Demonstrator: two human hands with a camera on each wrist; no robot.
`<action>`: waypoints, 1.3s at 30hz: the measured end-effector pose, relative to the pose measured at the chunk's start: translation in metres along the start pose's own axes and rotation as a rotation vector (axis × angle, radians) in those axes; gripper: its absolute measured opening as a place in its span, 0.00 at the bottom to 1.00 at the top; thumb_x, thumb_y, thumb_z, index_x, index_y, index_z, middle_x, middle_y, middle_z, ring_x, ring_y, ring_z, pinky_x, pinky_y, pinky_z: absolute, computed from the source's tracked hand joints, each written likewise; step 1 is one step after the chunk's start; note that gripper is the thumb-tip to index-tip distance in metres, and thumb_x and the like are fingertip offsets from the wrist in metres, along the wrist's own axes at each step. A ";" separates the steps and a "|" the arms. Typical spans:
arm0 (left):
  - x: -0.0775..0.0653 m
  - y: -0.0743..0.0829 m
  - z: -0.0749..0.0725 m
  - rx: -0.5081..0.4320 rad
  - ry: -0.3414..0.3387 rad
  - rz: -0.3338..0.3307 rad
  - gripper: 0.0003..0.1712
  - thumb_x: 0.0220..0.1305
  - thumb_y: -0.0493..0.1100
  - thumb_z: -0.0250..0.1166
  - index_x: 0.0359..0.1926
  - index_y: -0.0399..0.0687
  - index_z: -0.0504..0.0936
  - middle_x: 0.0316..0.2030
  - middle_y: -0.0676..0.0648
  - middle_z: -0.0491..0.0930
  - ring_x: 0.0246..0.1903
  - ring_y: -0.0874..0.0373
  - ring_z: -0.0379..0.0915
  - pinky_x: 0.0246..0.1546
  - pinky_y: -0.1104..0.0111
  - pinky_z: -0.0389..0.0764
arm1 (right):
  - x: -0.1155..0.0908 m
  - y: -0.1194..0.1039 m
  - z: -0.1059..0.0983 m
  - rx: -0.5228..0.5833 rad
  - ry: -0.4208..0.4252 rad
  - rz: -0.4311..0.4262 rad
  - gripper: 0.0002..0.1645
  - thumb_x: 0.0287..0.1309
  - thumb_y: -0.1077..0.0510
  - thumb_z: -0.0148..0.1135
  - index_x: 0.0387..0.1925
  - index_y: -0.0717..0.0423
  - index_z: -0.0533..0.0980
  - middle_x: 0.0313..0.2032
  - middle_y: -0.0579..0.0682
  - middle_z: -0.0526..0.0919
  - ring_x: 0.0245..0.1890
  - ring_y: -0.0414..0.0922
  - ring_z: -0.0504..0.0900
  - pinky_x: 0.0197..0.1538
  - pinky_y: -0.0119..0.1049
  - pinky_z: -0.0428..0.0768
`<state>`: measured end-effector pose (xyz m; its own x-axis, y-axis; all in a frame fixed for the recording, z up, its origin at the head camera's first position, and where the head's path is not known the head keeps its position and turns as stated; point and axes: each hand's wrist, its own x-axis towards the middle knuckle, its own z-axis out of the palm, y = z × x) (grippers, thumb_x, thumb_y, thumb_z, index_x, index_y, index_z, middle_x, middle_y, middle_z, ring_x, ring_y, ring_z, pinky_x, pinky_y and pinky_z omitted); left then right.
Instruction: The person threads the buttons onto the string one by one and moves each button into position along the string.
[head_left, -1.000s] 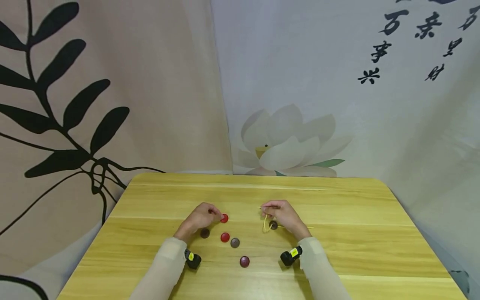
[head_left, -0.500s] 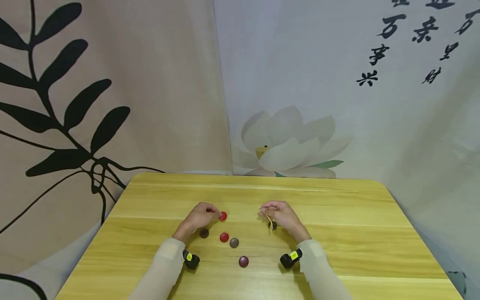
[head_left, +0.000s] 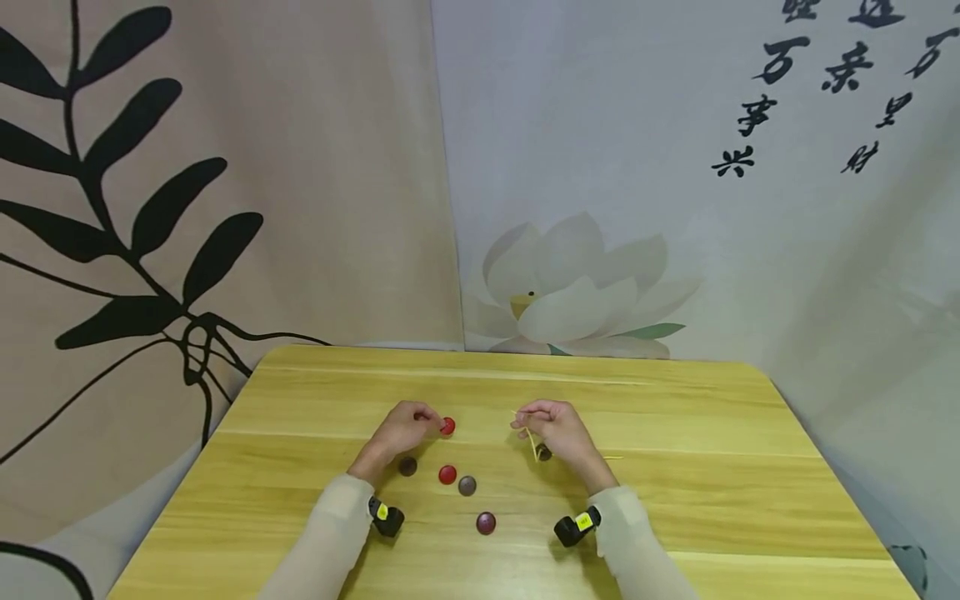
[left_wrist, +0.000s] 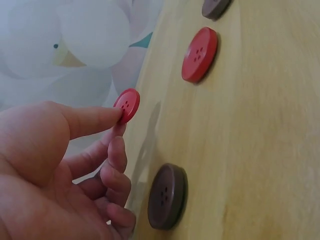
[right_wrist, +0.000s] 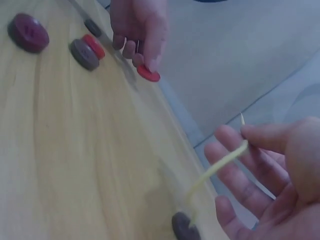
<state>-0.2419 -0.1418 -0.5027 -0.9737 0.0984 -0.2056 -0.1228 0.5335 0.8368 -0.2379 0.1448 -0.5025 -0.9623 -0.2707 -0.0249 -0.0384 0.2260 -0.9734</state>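
Your left hand (head_left: pixel 405 423) pinches a red button (left_wrist: pixel 129 104) between thumb and forefinger, near its edge, and holds it tilted and clear of the table (head_left: pixel 712 467), its shadow falling apart from it; the other fingers curl loosely beneath. Your right hand (head_left: pixel 561 427) pinches a yellow cord (right_wrist: pixel 212 171) close to its end, with a thin tip poking out past the fingers, and the rest of those fingers are spread loosely. From that pinch the cord drops to a dark button (right_wrist: pixel 184 229) below the hand (whether that button touches the wood, you cannot tell from here), and more yellow shows on the far side of your right wrist. The two hands are well apart, with the red button facing the cord's tip across the gap. Nearer you, a brown button (head_left: pixel 407 466) lies just below the left hand, a second red one (head_left: pixel 447 474) sits right of it, a grey one (head_left: pixel 467 485) is just beside that, and a purple one (head_left: pixel 486 523) lies nearest your body. A small black camera (head_left: pixel 573 530) sits at each wrist, by your pale sleeves (head_left: pixel 645 542).
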 end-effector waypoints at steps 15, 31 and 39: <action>-0.001 -0.002 0.002 0.000 0.020 -0.011 0.05 0.62 0.41 0.65 0.37 0.46 0.85 0.36 0.47 0.80 0.35 0.54 0.71 0.37 0.65 0.70 | -0.018 -0.030 0.009 -0.029 -0.048 -0.034 0.10 0.69 0.68 0.52 0.42 0.69 0.79 0.40 0.68 0.85 0.41 0.68 0.83 0.49 0.58 0.80; -0.009 0.020 -0.002 -0.008 0.073 0.072 0.06 0.66 0.43 0.66 0.37 0.46 0.84 0.30 0.48 0.78 0.27 0.57 0.70 0.28 0.67 0.71 | -0.027 -0.064 0.007 -0.121 -0.043 -0.078 0.09 0.68 0.68 0.54 0.41 0.67 0.80 0.39 0.64 0.86 0.40 0.64 0.85 0.44 0.58 0.81; -0.016 0.033 0.001 -0.029 0.099 0.114 0.06 0.66 0.45 0.65 0.37 0.48 0.85 0.26 0.47 0.76 0.21 0.59 0.65 0.21 0.69 0.65 | -0.015 -0.041 0.006 -0.111 -0.002 -0.084 0.08 0.67 0.66 0.57 0.40 0.58 0.82 0.36 0.53 0.88 0.35 0.50 0.87 0.46 0.56 0.81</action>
<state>-0.2302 -0.1254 -0.4722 -0.9956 0.0732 -0.0591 -0.0148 0.4991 0.8664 -0.2207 0.1341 -0.4638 -0.9541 -0.2944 0.0549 -0.1482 0.3048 -0.9408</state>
